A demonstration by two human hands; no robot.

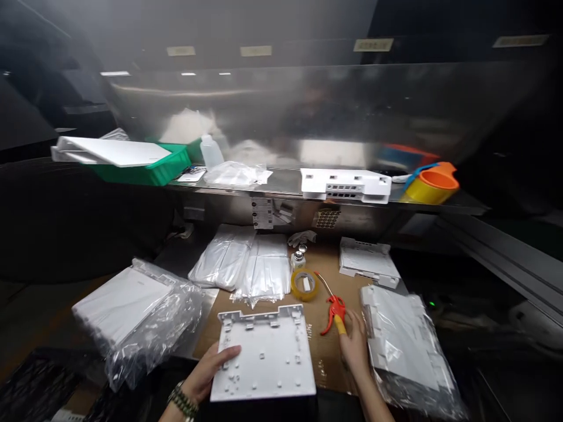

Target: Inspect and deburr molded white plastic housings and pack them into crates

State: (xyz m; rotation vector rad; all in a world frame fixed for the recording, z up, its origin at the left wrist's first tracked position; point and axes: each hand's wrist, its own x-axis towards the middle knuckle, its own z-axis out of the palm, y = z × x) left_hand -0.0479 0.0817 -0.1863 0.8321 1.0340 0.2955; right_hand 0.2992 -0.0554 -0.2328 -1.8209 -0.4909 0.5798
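Left hand: the left hand [206, 370] grips the white panel [264, 363] at its left edge, thumb laid over the inner face; a beaded bracelet [183, 402] is on the wrist.
Right hand: the right hand [355, 346] is at the handle end of the red blow gun [335, 308], fingers bent; whether it is closed on the handle cannot be told.
Yellow piece: a yellow piece [339, 324] shows between gun and hand; whether it belongs to the gun or covers a finger cannot be told.
White panel: at the near side of the brown cardboard [329, 366], studded face towards the camera, notched edge farthest from the person; contact with the cardboard cannot be confirmed.
Blow gun: over the cardboard, right of the panel, nozzle pointing away towards the tape roll [304, 285].
Behind the panel: clear plastic bags [264, 266] in two piles; beside them, a pump bottle [298, 261].
Right side: a bagged panel [404, 340] near the right hand; beyond it, an unwrapped housing [368, 262].
Left side: a bagged unit [127, 305], partly covered by clear film.
Shelf: a green bin [162, 170] bearing white covers [118, 152], a translucent bottle [212, 151] and a slotted housing [345, 184].
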